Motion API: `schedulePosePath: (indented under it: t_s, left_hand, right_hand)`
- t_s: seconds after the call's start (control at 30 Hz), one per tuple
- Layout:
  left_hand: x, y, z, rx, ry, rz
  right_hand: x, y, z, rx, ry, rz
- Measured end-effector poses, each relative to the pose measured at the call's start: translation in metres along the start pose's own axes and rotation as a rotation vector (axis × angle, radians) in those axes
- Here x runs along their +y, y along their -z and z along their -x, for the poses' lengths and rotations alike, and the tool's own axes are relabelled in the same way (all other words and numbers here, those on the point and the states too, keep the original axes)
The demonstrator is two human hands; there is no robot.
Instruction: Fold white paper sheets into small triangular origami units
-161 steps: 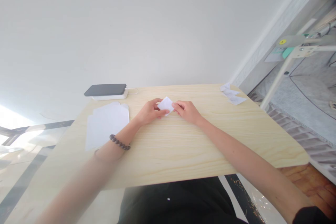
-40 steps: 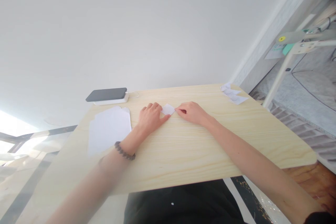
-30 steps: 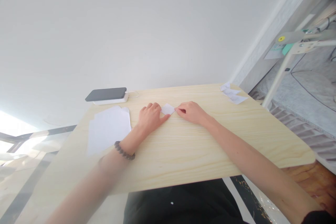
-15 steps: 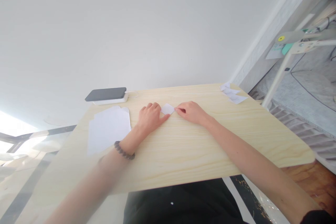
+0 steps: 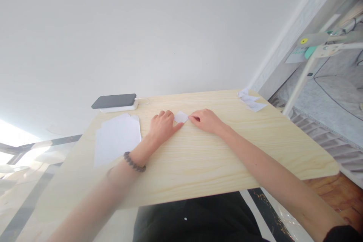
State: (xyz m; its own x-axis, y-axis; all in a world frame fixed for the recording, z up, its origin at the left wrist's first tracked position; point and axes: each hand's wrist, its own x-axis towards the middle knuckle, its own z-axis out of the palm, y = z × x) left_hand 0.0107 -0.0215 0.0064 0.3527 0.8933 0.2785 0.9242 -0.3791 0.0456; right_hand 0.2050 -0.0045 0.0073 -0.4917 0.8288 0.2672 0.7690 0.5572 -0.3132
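A small folded piece of white paper [image 5: 180, 117] lies on the table between my two hands. My left hand [image 5: 162, 125] rests on the table at its left side, fingers curled over that edge and the thumb stretched along its lower side, holding it down. At the paper's right corner, my right hand [image 5: 206, 120] has thumb and forefinger pinched together on the tip. How the paper's left end is folded is hidden under my left fingers. A dark beaded bracelet [image 5: 134, 162] circles my left wrist.
White paper sheets [image 5: 116, 140] lie left of my left hand. Behind them a dark phone [image 5: 114, 101] rests on a white block with a cable. Several folded paper pieces [image 5: 251, 102] sit at the far right corner of the wooden table [image 5: 181, 174]. A white wall stands behind.
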Motion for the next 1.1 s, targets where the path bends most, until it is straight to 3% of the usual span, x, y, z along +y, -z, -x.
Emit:
schedulePosePath:
  t_s: [0.23,0.53,0.93,1.1]
  left_hand:
    - [-0.002,-0.003,0.002,0.0,-0.002,0.072]
    - [-0.02,-0.01,-0.004,-0.14,-0.152,0.175]
    - [-0.022,-0.009,-0.004,-0.215,-0.149,0.173]
    - [-0.022,-0.007,-0.003,-0.188,-0.179,0.198]
  right_hand:
    - [0.0,0.001,0.0,0.003,-0.007,0.006]
    - [0.003,0.0,0.0,-0.008,0.018,-0.011]
    - [0.003,0.0,0.0,-0.031,0.006,-0.052]
    - [0.002,-0.003,0.001,0.03,0.021,-0.036]
